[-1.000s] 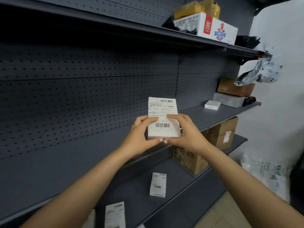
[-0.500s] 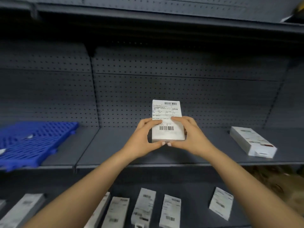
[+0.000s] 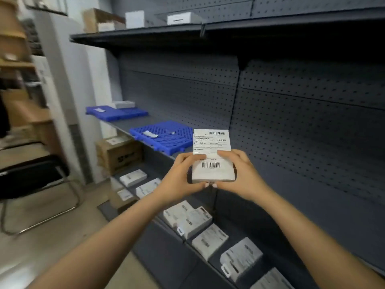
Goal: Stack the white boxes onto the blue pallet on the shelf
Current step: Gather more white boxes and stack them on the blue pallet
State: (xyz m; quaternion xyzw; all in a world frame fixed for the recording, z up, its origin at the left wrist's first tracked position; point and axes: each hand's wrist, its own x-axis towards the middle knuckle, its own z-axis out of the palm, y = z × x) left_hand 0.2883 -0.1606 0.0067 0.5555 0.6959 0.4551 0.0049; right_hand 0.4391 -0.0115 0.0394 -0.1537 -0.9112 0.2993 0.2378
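Observation:
I hold a white box (image 3: 212, 157) with a barcode label in front of me, above the shelf edge. My left hand (image 3: 181, 178) grips its left side and my right hand (image 3: 241, 176) grips its right side, thumbs on the label. A blue pallet (image 3: 164, 135) lies on the grey shelf just left of the box, with a small label on it. A second blue pallet (image 3: 116, 113) sits farther left on the same shelf, with a white box (image 3: 124, 104) on its back edge.
Several white boxes (image 3: 187, 220) lie on the lower shelf below my hands. A brown carton (image 3: 118, 155) stands at the lower shelf's left end. A black chair (image 3: 35, 178) stands on the floor at left. The top shelf (image 3: 145, 32) holds cartons and white boxes.
The view has swung left along the shelving; the blue pallets moved from the left edge toward the centre. Both hands keep the same hold on the white box.

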